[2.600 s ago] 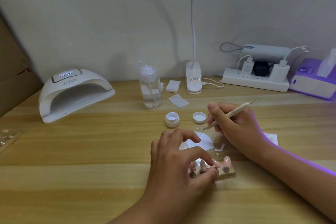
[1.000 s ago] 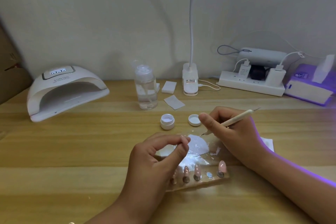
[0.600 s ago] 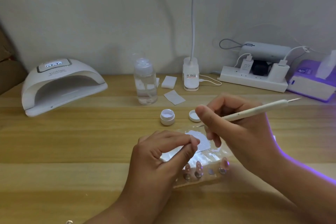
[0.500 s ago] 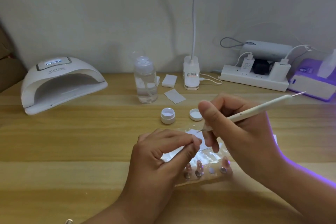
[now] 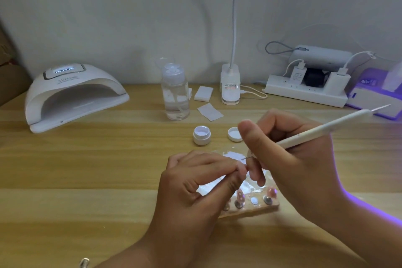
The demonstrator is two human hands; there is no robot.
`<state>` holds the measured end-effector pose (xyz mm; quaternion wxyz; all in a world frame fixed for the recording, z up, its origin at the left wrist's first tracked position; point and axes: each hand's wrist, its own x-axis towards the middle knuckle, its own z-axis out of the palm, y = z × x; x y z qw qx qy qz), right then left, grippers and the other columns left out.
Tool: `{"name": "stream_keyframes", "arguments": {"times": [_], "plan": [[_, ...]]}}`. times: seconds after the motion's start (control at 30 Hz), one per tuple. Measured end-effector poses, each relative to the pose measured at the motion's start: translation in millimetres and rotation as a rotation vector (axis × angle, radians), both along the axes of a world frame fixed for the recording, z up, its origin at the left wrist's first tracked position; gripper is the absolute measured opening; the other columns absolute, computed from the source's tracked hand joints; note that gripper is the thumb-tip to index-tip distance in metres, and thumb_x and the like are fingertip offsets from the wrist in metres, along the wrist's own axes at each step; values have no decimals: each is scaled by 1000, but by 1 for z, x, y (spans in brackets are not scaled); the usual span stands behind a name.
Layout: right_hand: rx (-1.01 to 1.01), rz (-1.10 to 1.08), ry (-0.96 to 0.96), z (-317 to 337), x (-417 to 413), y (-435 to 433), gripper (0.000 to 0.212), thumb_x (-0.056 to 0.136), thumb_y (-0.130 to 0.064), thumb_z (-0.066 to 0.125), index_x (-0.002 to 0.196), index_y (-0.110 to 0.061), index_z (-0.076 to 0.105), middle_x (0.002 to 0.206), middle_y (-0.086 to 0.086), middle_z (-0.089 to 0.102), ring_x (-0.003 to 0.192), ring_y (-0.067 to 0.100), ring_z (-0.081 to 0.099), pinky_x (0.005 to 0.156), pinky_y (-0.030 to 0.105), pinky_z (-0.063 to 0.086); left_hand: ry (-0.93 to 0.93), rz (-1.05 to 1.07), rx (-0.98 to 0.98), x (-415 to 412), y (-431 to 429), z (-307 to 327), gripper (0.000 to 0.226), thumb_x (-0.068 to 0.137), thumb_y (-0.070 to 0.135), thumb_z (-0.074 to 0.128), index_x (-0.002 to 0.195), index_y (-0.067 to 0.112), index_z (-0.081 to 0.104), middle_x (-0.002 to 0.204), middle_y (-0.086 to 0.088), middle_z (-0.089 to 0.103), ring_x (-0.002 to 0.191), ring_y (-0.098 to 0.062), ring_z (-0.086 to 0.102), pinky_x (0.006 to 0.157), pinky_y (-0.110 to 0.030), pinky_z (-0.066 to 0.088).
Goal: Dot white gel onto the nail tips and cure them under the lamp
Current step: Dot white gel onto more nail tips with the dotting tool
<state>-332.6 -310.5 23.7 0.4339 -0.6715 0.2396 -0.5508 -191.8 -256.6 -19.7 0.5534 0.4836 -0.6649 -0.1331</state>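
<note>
Above the palette [image 5: 210,189], dotting tool [image 5: 315,131] lifted, nearer left hand [image 5: 191,189]'s nail tip [image 5: 242,169]

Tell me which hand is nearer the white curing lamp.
Left. The left hand, pinching a nail tip, lies to the right of the curing lamp and closer to the camera; the right hand, gripping the dotting tool, is farther right again.

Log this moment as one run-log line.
phase: dotting | left hand: pinches nail tip | right hand: holds dotting pen, its point close to nail tip | gel jar: open | lamp: nothing inside
</note>
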Motion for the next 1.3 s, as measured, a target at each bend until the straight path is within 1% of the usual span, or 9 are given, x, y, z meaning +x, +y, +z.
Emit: {"name": "stream_keyframes", "arguments": {"times": [0.2, 0.37, 0.53, 0.63, 0.97, 1.07, 1.17, 1.23, 1.3], "plan": [[-33, -38, -13, 0, 1, 3, 33, 85, -27, 68, 56, -24, 52, 41, -4, 51, 30, 23, 51, 38, 21, 39, -26, 15, -32, -1, 1, 0, 10, 87, 33, 68, 81, 34, 76, 91, 24, 72, 94, -3, 68, 89, -42, 38], [-43, -39, -17, -1, 2, 5, 34, 87, -23, 65, 56, -23, 51, 40, -6, 52, 30, 18, 51, 39, 20, 40, -55, 21, -39, -1, 2, 2, 13, 88, 33, 66, 79, 35, 76, 89, 24, 72, 93, -2, 68, 87, -45, 40], [-33, -50, -3, -3, 2, 4, 35, 87, -23, 64, 55, -20, 49, 39, -5, 51, 29, 18, 50, 38, 18, 38, -61, 26, -38, -1, 2, 2, 14, 88, 33, 66, 80, 33, 77, 90, 24, 72, 93, -1, 67, 87, -45, 40], [-34, -43, -2, -3, 2, 4, 35, 87, -22, 64, 56, -17, 49, 40, -2, 53, 29, 18, 50, 38, 20, 40, -65, 25, -43, -1, 2, 2, 14, 89, 34, 66, 80, 32, 77, 90, 24, 72, 94, -1, 67, 87, -46, 40], [-39, -42, -8, -5, 2, 3, 35, 89, -21, 63, 57, -17, 49, 40, -1, 53, 30, 17, 51, 40, 17, 39, -51, 28, -51, -1, 1, 1, 12, 87, 34, 66, 80, 32, 76, 90, 25, 71, 93, 0, 67, 87, -43, 40], [-30, -43, -22, -4, 2, 3, 36, 91, -22, 62, 58, -17, 49, 41, -1, 53, 30, 21, 52, 40, 16, 39, -32, 20, -41, -2, 1, 1, 8, 87, 35, 66, 86, 32, 74, 91, 27, 71, 93, 0, 67, 89, -40, 37], [-14, -40, -40, -4, 2, 3, 38, 93, -20, 64, 59, -14, 49, 43, 1, 53, 30, 25, 53, 39, 17, 39, -15, 6, -36, -2, 1, 2, 8, 86, 36, 66, 91, 34, 72, 91, 27, 71, 93, -1, 68, 90, -37, 37], [-11, -33, -52, -2, 2, 3, 38, 94, -20, 63, 59, -14, 49, 43, 0, 53, 30, 26, 52, 40, 17, 39, 3, -5, -33, -2, 2, 2, 8, 86, 36, 66, 91, 33, 72, 90, 26, 72, 93, -2, 69, 91, -36, 37], [-5, -27, -66, 0, 2, 4, 36, 93, -22, 60, 58, -17, 49, 42, 1, 53, 30, 26, 52, 40, 18, 39, 19, -16, -38, -1, 2, 2, 8, 87, 35, 67, 87, 32, 74, 88, 25, 73, 92, -2, 70, 93, -38, 37]]}}
